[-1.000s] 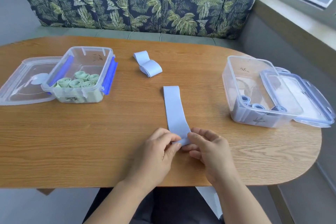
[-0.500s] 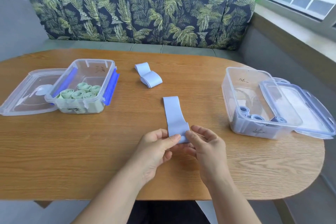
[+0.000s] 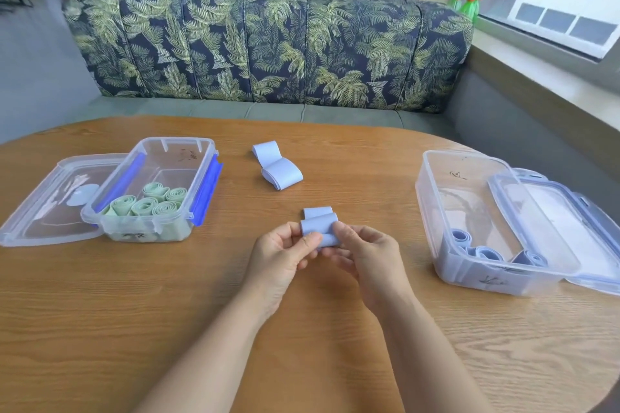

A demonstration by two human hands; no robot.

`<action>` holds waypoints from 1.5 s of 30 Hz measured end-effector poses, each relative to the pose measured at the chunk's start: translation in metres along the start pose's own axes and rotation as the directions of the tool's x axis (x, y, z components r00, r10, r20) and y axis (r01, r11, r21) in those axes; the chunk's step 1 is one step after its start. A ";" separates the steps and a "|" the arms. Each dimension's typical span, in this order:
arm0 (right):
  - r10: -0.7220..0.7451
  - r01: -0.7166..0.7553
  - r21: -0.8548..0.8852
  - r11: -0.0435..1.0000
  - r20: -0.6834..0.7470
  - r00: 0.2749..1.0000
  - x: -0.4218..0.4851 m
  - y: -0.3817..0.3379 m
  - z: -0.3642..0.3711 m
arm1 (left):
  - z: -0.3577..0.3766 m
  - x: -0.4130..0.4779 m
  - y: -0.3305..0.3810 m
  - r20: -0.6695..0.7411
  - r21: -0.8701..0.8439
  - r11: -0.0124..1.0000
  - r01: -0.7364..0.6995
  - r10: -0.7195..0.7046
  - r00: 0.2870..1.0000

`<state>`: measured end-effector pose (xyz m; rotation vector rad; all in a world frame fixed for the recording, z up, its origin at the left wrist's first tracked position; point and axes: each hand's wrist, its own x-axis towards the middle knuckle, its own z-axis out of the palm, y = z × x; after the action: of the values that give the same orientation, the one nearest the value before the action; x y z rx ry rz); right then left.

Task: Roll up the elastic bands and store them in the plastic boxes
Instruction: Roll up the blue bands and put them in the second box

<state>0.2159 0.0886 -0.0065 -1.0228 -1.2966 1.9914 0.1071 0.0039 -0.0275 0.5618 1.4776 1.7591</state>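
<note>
A pale blue elastic band (image 3: 318,224), mostly rolled up, sits between both hands above the middle of the wooden table (image 3: 335,329). My left hand (image 3: 281,253) pinches its left side and my right hand (image 3: 364,253) pinches its right side; a short tail sticks out behind the roll. Another pale blue band (image 3: 278,168) lies loosely folded on the table farther back. The clear box (image 3: 432,211) on the right holds blue rolls (image 3: 483,251). On the left, the clear box (image 3: 174,144) with blue clips holds several green rolls (image 3: 147,203).
The left box's lid (image 3: 43,208) lies flat beside it, at the table's left edge. The right box's lid (image 3: 563,221) leans on that box by the table's right edge. A leaf-patterned bench (image 3: 268,43) runs behind the table, with a seated person beyond it.
The flat blue band has been rolled up from its near end; only a short tail is left. Both hands have lifted with it. The camera view has tilted upward.
</note>
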 end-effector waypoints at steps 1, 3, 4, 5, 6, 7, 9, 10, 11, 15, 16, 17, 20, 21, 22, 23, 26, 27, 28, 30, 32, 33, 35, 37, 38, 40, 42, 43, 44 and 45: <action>0.023 -0.024 0.016 1.000 0.038 0.999 0.004 -0.001 -0.001 | -0.001 0.004 -0.001 -0.007 0.004 1.000 -0.013 0.013 1.000; 0.062 -0.066 0.022 0.998 0.130 0.990 0.011 -0.003 -0.004 | -0.004 0.012 -0.003 -0.022 -0.004 1.000 -0.026 0.026 0.999; 0.074 -0.078 0.017 0.997 0.175 0.982 0.014 -0.005 -0.004 | -0.006 0.015 -0.003 -0.025 -0.011 1.000 -0.030 0.029 0.999; 0.080 -0.084 0.010 0.996 0.209 0.975 0.018 -0.006 -0.004 | -0.007 0.019 -0.004 -0.024 -0.015 0.999 -0.033 0.032 0.999; 0.080 -0.082 0.000 0.997 0.231 0.970 0.022 -0.007 -0.004 | -0.009 0.022 -0.005 -0.019 -0.016 0.999 -0.035 0.035 0.999; 0.075 -0.074 -0.013 0.997 0.242 0.967 0.026 -0.008 -0.003 | -0.011 0.026 -0.005 -0.013 -0.014 0.999 -0.039 0.039 0.999; 0.056 -0.047 -0.044 0.998 0.252 0.966 0.033 -0.009 0.000 | -0.014 0.033 -0.006 -0.001 -0.014 0.999 -0.051 0.051 0.999; 0.044 -0.030 -0.058 0.998 0.252 0.967 0.036 -0.008 0.002 | -0.016 0.036 -0.006 0.002 -0.012 0.998 -0.060 0.060 0.998; 0.030 -0.013 -0.069 0.998 0.249 0.968 0.040 -0.008 0.004 | -0.017 0.039 -0.007 0.003 -0.005 0.997 -0.073 0.073 0.997; -0.016 0.029 -0.053 0.998 0.224 0.975 0.050 -0.007 0.009 | -0.019 0.051 -0.008 -0.010 0.053 0.990 -0.134 0.135 0.991; -0.025 0.036 -0.045 0.998 0.219 0.975 0.053 -0.006 0.010 | -0.019 0.054 -0.008 -0.007 0.051 0.989 -0.140 0.141 0.990; -0.034 0.044 -0.039 0.998 0.217 0.976 0.054 -0.005 0.011 | -0.020 0.057 -0.007 0.001 0.029 0.990 -0.136 0.136 0.991; -0.060 0.071 -0.042 0.997 0.211 0.976 0.058 -0.002 0.012 | -0.024 0.063 -0.005 0.054 -0.083 0.991 -0.103 0.108 0.993; -0.069 0.080 -0.042 0.996 0.208 0.976 0.059 -0.001 0.012 | -0.025 0.065 -0.006 0.072 -0.110 0.989 -0.099 0.107 0.992; -0.078 0.087 -0.038 0.995 0.202 0.976 0.061 -0.001 0.013 | -0.026 0.066 -0.007 0.081 -0.132 0.986 -0.100 0.111 0.991; -0.086 0.093 -0.031 0.995 0.194 0.977 0.063 -0.001 0.013 | -0.026 0.068 -0.008 0.085 -0.149 0.983 -0.108 0.122 0.989; -0.114 0.115 0.002 0.993 0.177 0.978 0.069 -0.002 0.017 | -0.020 0.078 -0.009 0.092 -0.167 0.973 -0.157 0.174 0.980; -0.125 0.125 0.010 0.992 0.169 0.978 0.072 -0.002 0.018 | -0.017 0.082 -0.008 0.089 -0.167 0.971 -0.169 0.186 0.979; -0.136 0.134 0.019 0.991 0.159 0.978 0.075 -0.002 0.019 | -0.015 0.087 -0.008 0.085 -0.171 0.969 -0.179 0.196 0.977; -0.153 0.150 0.031 0.988 0.140 0.978 0.083 -0.003 0.019 | -0.011 0.095 -0.007 0.074 -0.184 0.965 -0.188 0.204 0.976; -0.168 0.166 0.025 0.986 0.129 0.977 0.090 -0.003 0.021 | -0.010 0.102 -0.007 0.067 -0.217 0.957 -0.191 0.210 0.975; -0.175 0.173 0.024 0.985 0.125 0.977 0.093 -0.003 0.021 | -0.010 0.104 -0.007 0.068 -0.231 0.954 -0.189 0.210 0.975; -0.189 0.188 0.021 0.982 0.111 0.976 0.098 -0.003 0.024 | -0.012 0.108 -0.007 0.069 -0.239 0.953 -0.186 0.208 0.976; -0.212 0.212 0.010 0.977 0.087 0.973 0.102 -0.002 0.026 | -0.015 0.113 -0.006 0.058 -0.209 0.958 -0.198 0.214 0.975; -0.225 0.225 0.004 0.974 0.078 0.971 0.104 -0.002 0.028 | -0.017 0.116 -0.006 0.055 -0.180 0.961 -0.211 0.224 0.973; -0.255 0.256 -0.010 0.967 0.057 0.965 0.106 -0.001 0.030 | -0.020 0.120 -0.005 0.062 -0.130 0.965 -0.226 0.236 0.970; -0.277 0.277 -0.026 0.960 0.026 0.961 0.107 -0.002 0.030 | -0.021 0.122 -0.004 0.066 -0.093 0.967 -0.237 0.243 0.968; -0.281 0.282 -0.031 0.959 0.012 0.960 0.106 -0.003 0.030 | -0.021 0.122 -0.005 0.067 -0.078 0.967 -0.242 0.247 0.967; -0.282 0.282 -0.031 0.959 0.003 0.960 0.106 -0.003 0.030 | -0.020 0.123 -0.006 0.069 -0.075 0.967 -0.244 0.249 0.966; -0.280 0.280 -0.029 0.959 0.002 0.960 0.106 -0.003 0.029 | -0.019 0.122 -0.005 0.073 -0.081 0.967 -0.243 0.249 0.966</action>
<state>0.1322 0.1572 -0.0282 -0.8024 -1.3892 1.7609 0.0189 0.0871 -0.0536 0.7997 1.3274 1.9458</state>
